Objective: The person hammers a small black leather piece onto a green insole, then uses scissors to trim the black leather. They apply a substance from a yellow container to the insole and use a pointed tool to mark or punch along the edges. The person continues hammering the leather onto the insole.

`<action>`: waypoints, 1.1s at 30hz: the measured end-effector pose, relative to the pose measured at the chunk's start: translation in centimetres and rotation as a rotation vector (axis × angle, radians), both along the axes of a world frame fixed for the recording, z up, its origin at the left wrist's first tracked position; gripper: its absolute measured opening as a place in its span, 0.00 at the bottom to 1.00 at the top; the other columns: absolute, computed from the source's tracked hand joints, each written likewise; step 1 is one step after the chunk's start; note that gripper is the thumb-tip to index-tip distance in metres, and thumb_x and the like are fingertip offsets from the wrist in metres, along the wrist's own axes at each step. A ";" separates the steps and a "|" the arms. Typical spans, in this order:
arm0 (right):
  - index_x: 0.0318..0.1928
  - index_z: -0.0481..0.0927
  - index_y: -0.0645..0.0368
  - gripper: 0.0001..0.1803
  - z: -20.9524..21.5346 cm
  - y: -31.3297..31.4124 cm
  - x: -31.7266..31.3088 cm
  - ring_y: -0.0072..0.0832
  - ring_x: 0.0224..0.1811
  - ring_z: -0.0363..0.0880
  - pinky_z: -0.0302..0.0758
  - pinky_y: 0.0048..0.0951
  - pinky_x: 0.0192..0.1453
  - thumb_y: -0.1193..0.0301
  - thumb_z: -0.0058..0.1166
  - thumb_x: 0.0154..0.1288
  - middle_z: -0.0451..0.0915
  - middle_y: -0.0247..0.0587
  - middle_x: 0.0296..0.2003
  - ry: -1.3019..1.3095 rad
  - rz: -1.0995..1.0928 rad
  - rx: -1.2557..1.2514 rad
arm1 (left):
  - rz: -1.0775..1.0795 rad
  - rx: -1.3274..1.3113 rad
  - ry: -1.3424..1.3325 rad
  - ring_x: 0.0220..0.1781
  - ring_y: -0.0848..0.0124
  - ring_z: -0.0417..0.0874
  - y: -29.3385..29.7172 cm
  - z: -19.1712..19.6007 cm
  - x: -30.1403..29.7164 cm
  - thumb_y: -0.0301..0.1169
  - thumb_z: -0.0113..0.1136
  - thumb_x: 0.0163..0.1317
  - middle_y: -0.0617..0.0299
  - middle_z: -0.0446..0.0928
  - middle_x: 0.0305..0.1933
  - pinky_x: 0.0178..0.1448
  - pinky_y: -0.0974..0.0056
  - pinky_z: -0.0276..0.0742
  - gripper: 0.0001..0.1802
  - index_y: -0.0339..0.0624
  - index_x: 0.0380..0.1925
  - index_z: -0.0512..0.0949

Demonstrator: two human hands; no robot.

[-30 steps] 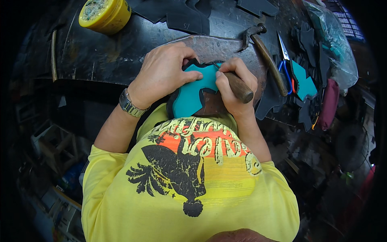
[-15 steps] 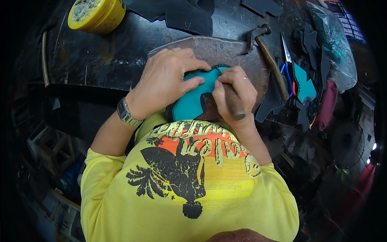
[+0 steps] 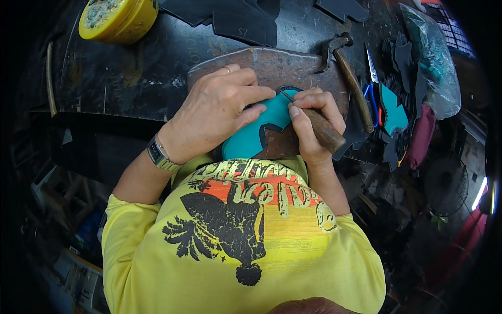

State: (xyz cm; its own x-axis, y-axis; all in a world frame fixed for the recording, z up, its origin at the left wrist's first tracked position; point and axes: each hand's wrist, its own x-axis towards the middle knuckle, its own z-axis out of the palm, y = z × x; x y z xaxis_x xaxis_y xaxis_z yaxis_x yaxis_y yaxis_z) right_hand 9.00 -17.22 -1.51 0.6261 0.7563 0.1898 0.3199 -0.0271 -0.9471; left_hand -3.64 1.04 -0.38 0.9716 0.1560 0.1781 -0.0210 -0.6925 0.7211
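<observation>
One teal leather piece [image 3: 250, 137] lies on a brown slab [image 3: 272, 68] at the near edge of the counter [image 3: 130, 78]. The left hand [image 3: 217, 112] presses flat on it, fingers spread, clamped on nothing. The right hand [image 3: 312, 125] has its grip closed around one wooden-handled awl [image 3: 319, 125], whose thin metal tip touches the piece's far edge. One hammer [image 3: 350, 78] lies just right of the slab, one pair of scissors [image 3: 372, 86] beyond it, and a second teal piece [image 3: 393, 109] beside those. One yellow tub [image 3: 117, 18] stands at the far left corner.

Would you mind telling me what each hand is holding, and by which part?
The right hand grips an awl-like tool by its wooden handle; the left hand presses flat on the teal leather piece.
</observation>
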 end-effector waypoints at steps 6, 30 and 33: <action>0.37 0.77 0.64 0.06 0.0 0.1 -0.1 0.27 0.38 0.79 0.74 0.29 0.46 0.81 0.60 0.60 0.82 0.45 0.36 -0.048 -0.008 -0.021 | -0.011 -0.016 -0.027 0.42 0.59 0.81 0.1 0.0 0.2 0.27 0.71 0.54 0.57 0.78 0.36 0.47 0.57 0.80 0.15 0.40 0.44 0.86; 0.33 0.78 0.64 0.06 -0.5 0.6 -0.7 0.33 0.28 0.80 0.77 0.31 0.36 0.82 0.61 0.54 0.79 0.44 0.29 -0.306 0.020 -0.027 | 0.009 0.016 -0.048 0.44 0.57 0.82 -0.2 -0.1 0.1 0.27 0.71 0.54 0.57 0.79 0.37 0.50 0.55 0.80 0.14 0.40 0.42 0.85; 0.37 0.80 0.65 0.06 0.4 0.2 -0.3 0.26 0.34 0.82 0.78 0.28 0.42 0.80 0.63 0.58 0.83 0.40 0.33 -0.102 -0.007 -0.039 | 0.007 0.031 -0.050 0.43 0.56 0.82 -0.1 -0.1 0.2 0.27 0.71 0.54 0.56 0.79 0.37 0.49 0.55 0.80 0.15 0.41 0.43 0.86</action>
State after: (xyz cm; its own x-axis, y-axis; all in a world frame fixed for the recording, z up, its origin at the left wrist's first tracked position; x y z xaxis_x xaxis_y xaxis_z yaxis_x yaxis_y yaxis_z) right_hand 8.69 -16.98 -1.12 0.6100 0.7604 0.2232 0.4142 -0.0659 -0.9078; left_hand -3.47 0.89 -0.51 0.9603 0.1563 0.2309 -0.0513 -0.7149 0.6973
